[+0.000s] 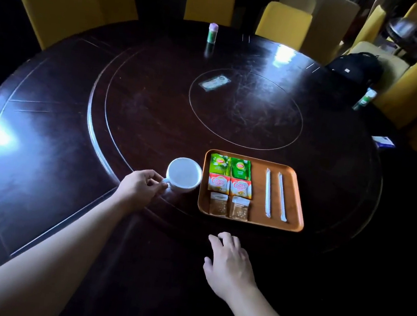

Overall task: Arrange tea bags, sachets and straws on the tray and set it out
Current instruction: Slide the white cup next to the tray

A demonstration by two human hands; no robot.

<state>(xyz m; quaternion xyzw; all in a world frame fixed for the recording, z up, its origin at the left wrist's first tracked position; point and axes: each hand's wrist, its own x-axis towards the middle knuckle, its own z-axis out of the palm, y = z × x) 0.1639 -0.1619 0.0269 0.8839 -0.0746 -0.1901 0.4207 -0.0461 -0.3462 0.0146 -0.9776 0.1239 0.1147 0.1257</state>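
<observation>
A: Head view, left side first. Left hand (141, 188) curled, thumb and fingers pinched on the handle of the white cup (184, 174). Cup upright on the table (54, 120), looks empty, just beside the tray's left edge.

B: Tray?

A: Orange tray (258, 191) on the table's near-right part, inside the raised ring. Left half holds three rows of two: green tea bags (229, 166) at the far edge, red-and-white creamer sachets (229, 186) in the middle, brown sugar sachets (229, 206) at the near edge. Right half: two wrapped straws (274, 196) side by side, apart, running far to near.

B: Right hand?

A: Right hand (230, 264) open, fingers loosely spread, palm down, nothing in it. Near the tray's near edge, not touching it. Can't tell if it rests on the table or hovers, too dark.

B: Other stuff?

A: Green bottle with pink cap (212, 32) at the far edge, flat packet (214, 83) near the centre, another green bottle (365, 99) at the right edge, small blue-white item (383, 141) beyond. Black backpack (355, 66) on a chair, yellow chairs (60, 3) around. Nothing blocks the tray.
</observation>
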